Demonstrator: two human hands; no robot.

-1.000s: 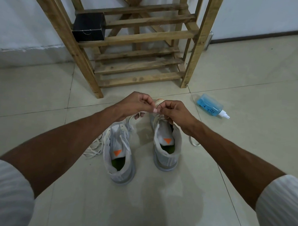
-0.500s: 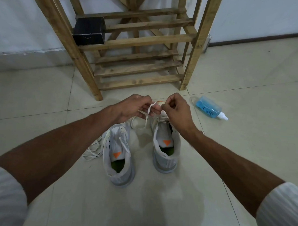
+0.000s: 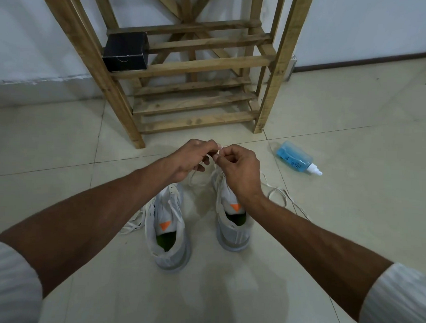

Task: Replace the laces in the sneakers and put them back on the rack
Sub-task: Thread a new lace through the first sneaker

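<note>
Two grey-white sneakers with orange tongue tabs stand on the tiled floor, heels toward me: the left sneaker [image 3: 167, 234] and the right sneaker [image 3: 232, 225]. My left hand [image 3: 191, 159] and my right hand [image 3: 238, 166] meet above the right sneaker's toe, both pinching a white lace [image 3: 215, 159] that runs down into that shoe. More white lace trails on the floor right of the right sneaker [image 3: 282, 196]. A loose bundle of laces [image 3: 135, 221] lies left of the left sneaker. The wooden rack [image 3: 193, 64] stands just beyond.
A black box [image 3: 126, 52] sits on the rack's left side. A blue spray bottle [image 3: 296, 159] lies on the floor to the right. White wall behind the rack, with a dark baseboard on its right part.
My hands have drawn closer together and lifted slightly while holding the lace. More lace now lies on the floor to the right of the right sneaker.
</note>
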